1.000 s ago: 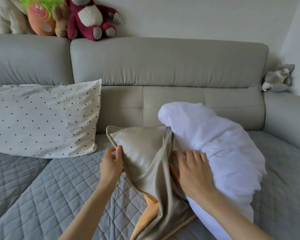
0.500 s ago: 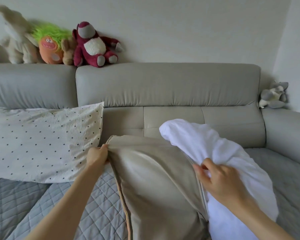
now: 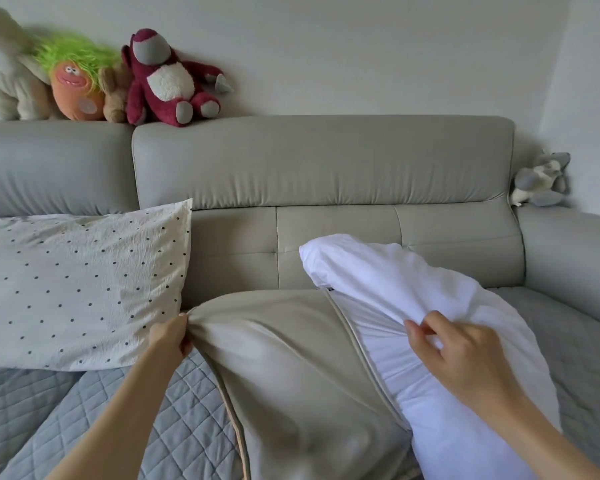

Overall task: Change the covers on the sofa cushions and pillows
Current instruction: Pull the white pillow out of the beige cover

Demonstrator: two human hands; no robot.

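White pillow insert (image 3: 430, 306) is half inside the beige cover (image 3: 291, 358), long axis running up-left toward the sofa back (image 3: 326, 168). My right hand (image 3: 465, 355) pinches the insert by the cover's opening; my left hand (image 3: 172, 336) grips the cover's far corner.

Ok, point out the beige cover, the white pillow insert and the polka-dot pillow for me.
beige cover (image 3: 291, 368): head view, on its smooth front face.
white pillow insert (image 3: 388, 278): head view, on the bare upper part sticking out of the cover.
polka-dot pillow (image 3: 77, 289): head view, middle of its dotted face.
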